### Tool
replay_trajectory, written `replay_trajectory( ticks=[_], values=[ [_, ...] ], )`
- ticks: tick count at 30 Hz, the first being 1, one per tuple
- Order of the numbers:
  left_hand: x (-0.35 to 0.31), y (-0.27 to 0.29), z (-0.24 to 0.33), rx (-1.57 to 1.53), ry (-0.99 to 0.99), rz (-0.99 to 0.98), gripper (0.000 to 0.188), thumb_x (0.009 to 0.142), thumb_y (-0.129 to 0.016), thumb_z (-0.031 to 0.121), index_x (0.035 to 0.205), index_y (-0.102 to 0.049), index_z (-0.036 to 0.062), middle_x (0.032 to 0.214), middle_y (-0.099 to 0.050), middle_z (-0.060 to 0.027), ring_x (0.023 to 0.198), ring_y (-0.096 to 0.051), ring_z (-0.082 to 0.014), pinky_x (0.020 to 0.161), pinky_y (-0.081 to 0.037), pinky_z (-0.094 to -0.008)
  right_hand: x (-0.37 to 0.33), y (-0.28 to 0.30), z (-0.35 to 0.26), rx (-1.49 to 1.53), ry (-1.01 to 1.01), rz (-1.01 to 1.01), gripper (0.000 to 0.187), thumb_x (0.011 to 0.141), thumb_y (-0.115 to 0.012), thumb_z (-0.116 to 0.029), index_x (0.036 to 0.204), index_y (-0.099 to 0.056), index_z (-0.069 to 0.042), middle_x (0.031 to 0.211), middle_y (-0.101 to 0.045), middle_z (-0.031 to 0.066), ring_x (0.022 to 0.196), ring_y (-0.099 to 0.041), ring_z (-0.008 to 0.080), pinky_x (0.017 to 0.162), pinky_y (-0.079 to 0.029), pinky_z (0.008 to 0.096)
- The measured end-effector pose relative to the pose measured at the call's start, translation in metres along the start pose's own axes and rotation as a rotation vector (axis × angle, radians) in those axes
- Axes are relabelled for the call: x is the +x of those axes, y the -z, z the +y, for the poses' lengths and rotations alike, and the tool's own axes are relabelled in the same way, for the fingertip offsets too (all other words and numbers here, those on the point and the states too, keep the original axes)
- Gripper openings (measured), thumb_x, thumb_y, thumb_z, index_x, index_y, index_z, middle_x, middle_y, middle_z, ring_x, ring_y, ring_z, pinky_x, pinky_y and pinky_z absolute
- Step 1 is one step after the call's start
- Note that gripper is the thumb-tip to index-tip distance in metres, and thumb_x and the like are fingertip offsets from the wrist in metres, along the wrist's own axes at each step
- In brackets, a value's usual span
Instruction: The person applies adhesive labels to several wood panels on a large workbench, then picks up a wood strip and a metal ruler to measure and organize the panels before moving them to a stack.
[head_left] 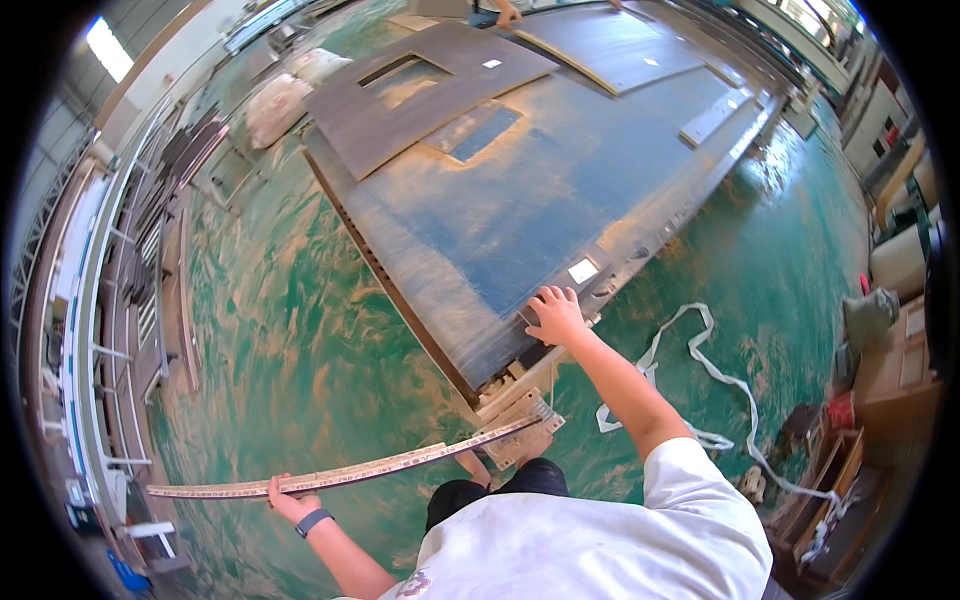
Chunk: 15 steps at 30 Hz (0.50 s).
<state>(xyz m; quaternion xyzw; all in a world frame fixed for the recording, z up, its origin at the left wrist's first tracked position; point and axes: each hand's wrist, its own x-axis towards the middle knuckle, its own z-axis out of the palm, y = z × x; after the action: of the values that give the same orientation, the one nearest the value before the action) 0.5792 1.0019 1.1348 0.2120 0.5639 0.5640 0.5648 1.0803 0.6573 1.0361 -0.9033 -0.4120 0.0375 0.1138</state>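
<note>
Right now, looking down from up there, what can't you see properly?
- Head view: the palm of the right hand, hidden by the back of that hand.
- Head view: the underside of the long strip in the left hand, hidden by the strip itself.
- Head view: most of the other person, cut off by the top edge; a hand shows there.
- Head view: any print on the white label, too small to read.

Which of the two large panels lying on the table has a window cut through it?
The left panel on the table: a rectangular opening sets it apart. The right panel shows none.
</note>
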Motion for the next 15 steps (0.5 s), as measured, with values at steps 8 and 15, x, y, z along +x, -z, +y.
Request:
replay_trajectory(
  ticks=[8,15],
  values=[
    [0.034,0.045,0.039,-0.100,0.034,0.046,0.037,0.076,-0.064,0.022,0.109,-0.049,0.0154,0.096,-0.053,-0.0039,0.093,-0.050,-0.0198,0.081,-0.041,-0.0559,0.025,0.009,0.004,-0.426,-0.045,0.114,0.032,0.077,-0.057,-0.019,0.107,-0.063,-0.013,0.118,-0.053,0.0109,0.120,-0.044,0.0294,0.106,-0.026,0.0532],
    [0.150,0.098,0.057,-0.170,-0.005,0.084,0.043,0.075,-0.066,0.021,0.113,-0.047,0.0159,0.098,-0.052,-0.0030,0.092,-0.050,-0.0200,0.083,-0.042,-0.0490,0.042,-0.004,-0.062,-0.089,-0.161,0.152,0.038,0.073,-0.067,-0.021,0.109,-0.063,-0.012,0.122,-0.053,0.0116,0.119,-0.046,0.0306,0.100,-0.038,0.0452]
  ],
)
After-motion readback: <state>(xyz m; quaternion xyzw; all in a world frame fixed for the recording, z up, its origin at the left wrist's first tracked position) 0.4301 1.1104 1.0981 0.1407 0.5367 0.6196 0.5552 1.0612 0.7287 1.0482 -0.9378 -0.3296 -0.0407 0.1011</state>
